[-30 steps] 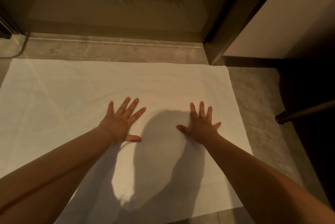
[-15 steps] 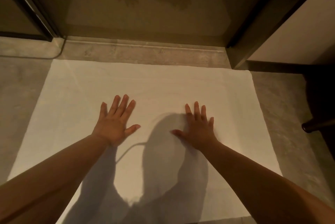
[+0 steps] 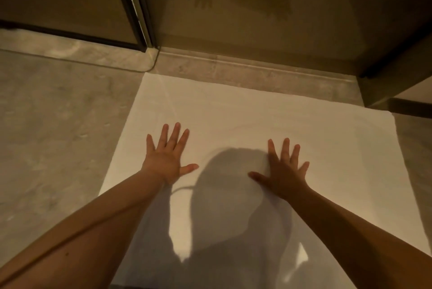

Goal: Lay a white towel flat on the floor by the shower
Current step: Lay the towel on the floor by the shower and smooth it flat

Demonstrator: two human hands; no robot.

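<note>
The white towel (image 3: 245,129) lay spread flat on the grey floor (image 3: 53,125), its far edge running just beside the low stone sill (image 3: 257,71) of the shower, its left edge slanting toward the near left and its right edge reaching close to the right side of the view. Its near edge showed only at the bottom, under the arms. The left hand (image 3: 164,160) rested palm down on the towel's left part, fingers spread and pointing far, the thumb stretched to the right; it gripped nothing. The right hand (image 3: 284,171) lay palm down right of the centre, also splayed wide and holding nothing, its thumb pointing left. The two hands were well apart, and between them the shadow (image 3: 224,195) of the person's head and shoulders fell across the cloth. Both bare forearms reached in from the near corners. Beyond the sill stood the shower's glass panel (image 3: 268,7), carrying dim reflections of the hands, and a dark metal frame (image 3: 133,5) rose at the far left.
</note>
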